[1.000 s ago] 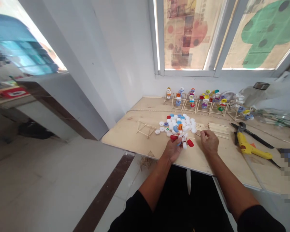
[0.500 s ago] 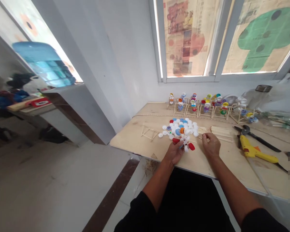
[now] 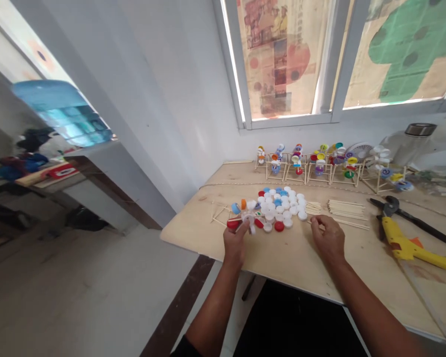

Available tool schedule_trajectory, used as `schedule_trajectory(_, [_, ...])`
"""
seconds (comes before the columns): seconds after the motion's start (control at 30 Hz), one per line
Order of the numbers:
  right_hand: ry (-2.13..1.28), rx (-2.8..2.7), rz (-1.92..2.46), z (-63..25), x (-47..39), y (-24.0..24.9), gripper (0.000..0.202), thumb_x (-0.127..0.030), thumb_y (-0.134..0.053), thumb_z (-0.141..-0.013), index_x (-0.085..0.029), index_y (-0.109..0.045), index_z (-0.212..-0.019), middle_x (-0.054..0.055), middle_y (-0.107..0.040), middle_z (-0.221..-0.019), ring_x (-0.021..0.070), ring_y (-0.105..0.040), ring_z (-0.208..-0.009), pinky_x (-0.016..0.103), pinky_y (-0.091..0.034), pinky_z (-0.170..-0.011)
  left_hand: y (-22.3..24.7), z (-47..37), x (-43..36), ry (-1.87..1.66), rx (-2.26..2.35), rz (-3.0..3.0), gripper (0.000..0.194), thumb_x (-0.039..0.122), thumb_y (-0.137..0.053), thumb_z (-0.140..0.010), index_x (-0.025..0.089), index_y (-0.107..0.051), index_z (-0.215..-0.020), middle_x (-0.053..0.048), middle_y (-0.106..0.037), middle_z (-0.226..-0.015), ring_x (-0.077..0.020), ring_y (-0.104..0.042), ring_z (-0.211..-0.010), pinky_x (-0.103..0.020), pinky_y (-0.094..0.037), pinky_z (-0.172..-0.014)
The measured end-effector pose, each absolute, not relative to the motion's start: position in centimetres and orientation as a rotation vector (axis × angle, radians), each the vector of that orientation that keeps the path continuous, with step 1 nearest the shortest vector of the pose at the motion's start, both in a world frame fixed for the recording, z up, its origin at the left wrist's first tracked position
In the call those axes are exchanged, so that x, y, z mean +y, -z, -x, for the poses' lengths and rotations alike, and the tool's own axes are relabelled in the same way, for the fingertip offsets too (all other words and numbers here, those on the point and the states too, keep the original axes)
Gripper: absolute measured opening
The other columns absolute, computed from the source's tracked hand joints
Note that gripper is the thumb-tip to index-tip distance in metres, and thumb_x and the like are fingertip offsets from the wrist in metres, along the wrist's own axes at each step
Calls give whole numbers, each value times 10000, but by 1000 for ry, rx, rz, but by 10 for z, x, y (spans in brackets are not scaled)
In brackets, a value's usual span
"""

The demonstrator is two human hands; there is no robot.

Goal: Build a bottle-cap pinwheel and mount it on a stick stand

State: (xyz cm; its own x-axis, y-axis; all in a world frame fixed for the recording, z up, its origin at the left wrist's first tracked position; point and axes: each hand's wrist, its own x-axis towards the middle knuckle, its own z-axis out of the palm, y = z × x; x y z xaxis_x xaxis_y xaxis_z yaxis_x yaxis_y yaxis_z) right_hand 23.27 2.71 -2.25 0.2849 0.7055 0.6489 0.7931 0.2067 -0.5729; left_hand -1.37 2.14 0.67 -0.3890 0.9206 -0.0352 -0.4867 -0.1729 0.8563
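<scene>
My left hand (image 3: 235, 245) is closed on a small wheel of bottle caps (image 3: 248, 218), with red, white, blue and orange caps sticking out around it. It holds the wheel above the table, in front of a stick frame (image 3: 220, 214) that it partly hides. My right hand (image 3: 329, 239) is closed above the table, fingertips pinched on a thin wooden stick (image 3: 309, 221), of which only a short end shows. Between the hands lies a pile of loose bottle caps (image 3: 282, 204), mostly white, some blue and red. Cut sticks (image 3: 345, 208) lie just beyond my right hand.
Several stick frames bearing cap wheels (image 3: 319, 171) line the back of the wooden table (image 3: 193, 223). At the right lie a yellow glue gun (image 3: 403, 240) and black-handled pliers (image 3: 419, 218). A clear bottle (image 3: 412, 144) stands behind. A cord (image 3: 238, 184) crosses the table.
My left hand has moved left with the cap wheel, away from my right hand and towards the stick frame. A red cap at the pile's front now shows. My right hand stays pinched.
</scene>
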Motion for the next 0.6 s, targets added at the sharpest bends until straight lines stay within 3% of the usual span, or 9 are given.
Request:
schedule_trajectory(0.17, [47, -1444, 1549, -231, 25, 20, 265, -348, -465, -836, -186, -659, -755, 71, -693, -791, 203, -606, -739, 318, -450, -723, 1, 17, 44, -1756, 1077, -600, 359, 304, -870, -493, 126, -705, -758, -60, -731, -799, -169, -669, -740, -274, -504, -707])
schedule_trajectory(0.43, [-67, -1411, 1587, -229, 23, 15, 264, -365, -478, -821, -190, -665, -758, 68, -704, -803, 215, -629, -781, 334, -469, -755, 4, -2, 65, -1673, 1027, -697, 370, 327, -857, -516, 126, -705, -787, -60, -725, -804, -160, -660, -710, -282, -508, -700])
schedule_trajectory(0.6, [-100, -1389, 1612, -230, 22, 16, 278, -383, -475, -818, -191, -669, -764, 68, -705, -810, 219, -634, -790, 339, -472, -760, 5, -20, 83, -1612, 1043, -746, 336, 343, -848, -515, 139, -675, -719, -9, -671, -673, -121, -600, -593, -252, -473, -601])
